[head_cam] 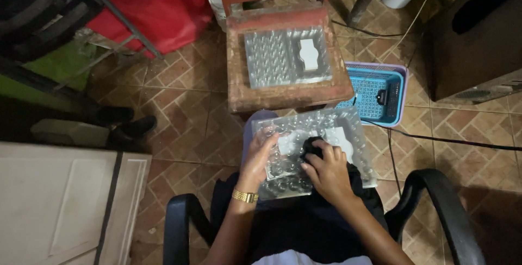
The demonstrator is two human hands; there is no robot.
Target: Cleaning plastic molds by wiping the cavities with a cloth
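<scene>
Dim tiled floor (185,112), dark object (311,146) under right hand (328,171)

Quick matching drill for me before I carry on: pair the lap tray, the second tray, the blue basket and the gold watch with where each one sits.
Things:
1. clear tray under both hands
2. second clear tray
3. blue basket
4. gold watch

Places:
A. on the floor beside the chair
B. on the left wrist
C. on the person's lap
D. on the wooden chair seat

Pairs: 1-C, 2-D, 3-A, 4-B
</scene>
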